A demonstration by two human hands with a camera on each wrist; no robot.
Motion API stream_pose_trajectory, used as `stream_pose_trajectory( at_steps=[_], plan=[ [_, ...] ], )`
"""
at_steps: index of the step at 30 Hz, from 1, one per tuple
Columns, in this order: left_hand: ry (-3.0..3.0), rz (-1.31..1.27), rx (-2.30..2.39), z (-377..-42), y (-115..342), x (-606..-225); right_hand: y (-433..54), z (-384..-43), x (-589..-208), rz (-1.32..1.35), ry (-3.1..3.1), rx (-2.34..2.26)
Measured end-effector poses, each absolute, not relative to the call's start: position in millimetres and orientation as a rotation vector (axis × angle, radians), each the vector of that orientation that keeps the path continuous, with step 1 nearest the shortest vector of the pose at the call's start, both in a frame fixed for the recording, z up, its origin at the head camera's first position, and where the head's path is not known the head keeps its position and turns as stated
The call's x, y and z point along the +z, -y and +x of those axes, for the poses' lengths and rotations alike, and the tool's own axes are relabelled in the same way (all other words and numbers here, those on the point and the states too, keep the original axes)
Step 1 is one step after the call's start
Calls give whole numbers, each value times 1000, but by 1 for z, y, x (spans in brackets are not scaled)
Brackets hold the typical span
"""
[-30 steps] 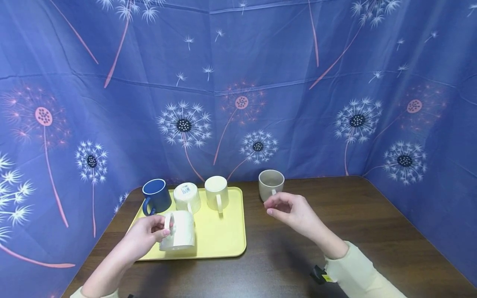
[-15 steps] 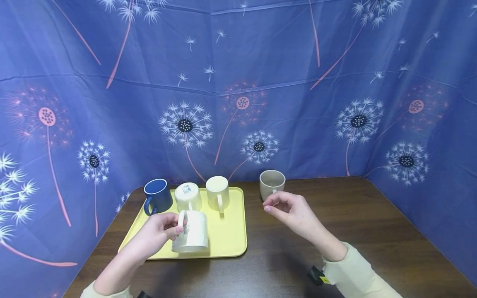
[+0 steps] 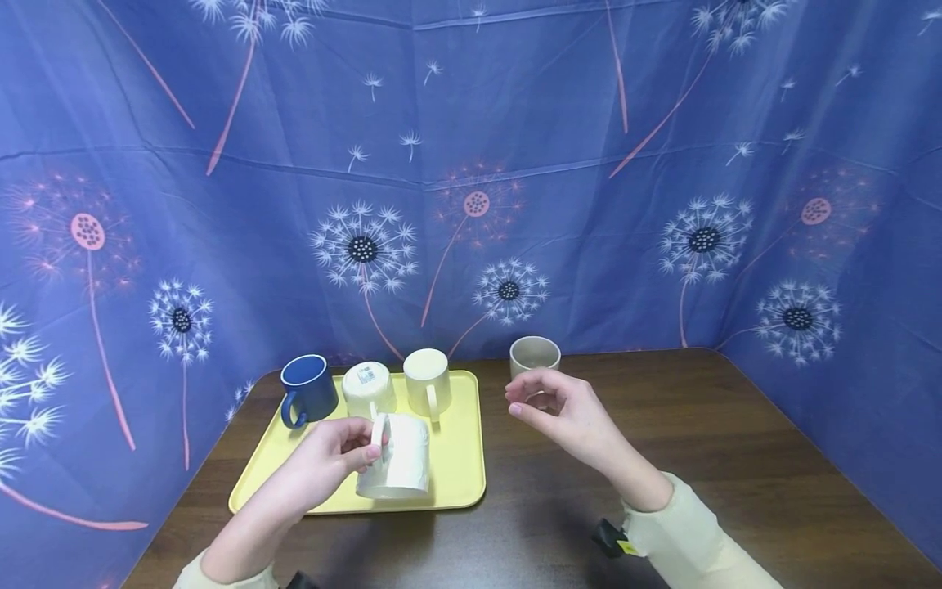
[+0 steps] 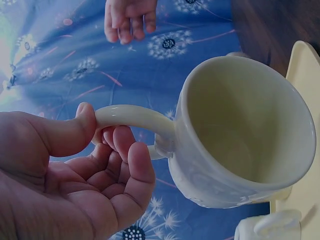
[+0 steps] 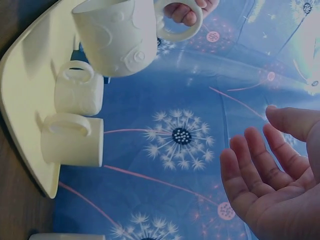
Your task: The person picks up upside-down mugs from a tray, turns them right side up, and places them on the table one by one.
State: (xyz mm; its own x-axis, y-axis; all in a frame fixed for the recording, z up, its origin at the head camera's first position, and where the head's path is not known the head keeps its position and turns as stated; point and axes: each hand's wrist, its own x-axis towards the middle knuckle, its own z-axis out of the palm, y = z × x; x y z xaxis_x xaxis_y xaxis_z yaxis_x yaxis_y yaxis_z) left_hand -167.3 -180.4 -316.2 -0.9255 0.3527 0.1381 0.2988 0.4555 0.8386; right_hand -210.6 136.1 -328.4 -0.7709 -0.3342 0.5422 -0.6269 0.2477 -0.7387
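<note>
My left hand [image 3: 316, 466] pinches a white mug [image 3: 401, 458] by its handle above the front of a yellow tray [image 3: 459, 478]. The mug is tipped sideways, handle up; its hollow inside [image 4: 240, 130] faces the left wrist camera. Raised patterns mark its outer wall [image 5: 120, 40] in the right wrist view. My right hand [image 3: 574, 413] hovers over the table with fingers loosely bent and nothing in them. It partly covers a grey mug [image 3: 535, 353] standing behind it, right of the tray.
Along the tray's back stand a blue mug [image 3: 309, 388], an upside-down white mug [image 3: 368, 388] with a label on its base, and another pale mug [image 3: 427, 380]. The brown table [image 3: 736, 458] runs back to a blue dandelion-print cloth [image 3: 589, 204].
My left hand has carried the white mug to the right across the tray's front. The right hand has shifted slightly left, with its fingers a little further apart.
</note>
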Motion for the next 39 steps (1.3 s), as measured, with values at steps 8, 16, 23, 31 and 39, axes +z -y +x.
stream_pose_trajectory(
  at_steps=[8, 16, 23, 31, 39],
  plan=[
    [-2614, 632, 1503, -168, 169, -313, -130, -207, -322, 911, 2275, 1578],
    [-2591, 676, 1493, -169, 158, -309, -128, -208, -328, 946, 2254, 1584],
    [-2563, 725, 1470, -169, 148, -308, -125, -208, -332, 979, 2239, 1590],
    [-2514, 777, 1450, -170, 134, -308, -122, -208, -335, 1043, 2207, 1563],
    [-2460, 812, 1449, -171, 122, -310, -120, -207, -338, 1040, 2240, 1570]
  ],
)
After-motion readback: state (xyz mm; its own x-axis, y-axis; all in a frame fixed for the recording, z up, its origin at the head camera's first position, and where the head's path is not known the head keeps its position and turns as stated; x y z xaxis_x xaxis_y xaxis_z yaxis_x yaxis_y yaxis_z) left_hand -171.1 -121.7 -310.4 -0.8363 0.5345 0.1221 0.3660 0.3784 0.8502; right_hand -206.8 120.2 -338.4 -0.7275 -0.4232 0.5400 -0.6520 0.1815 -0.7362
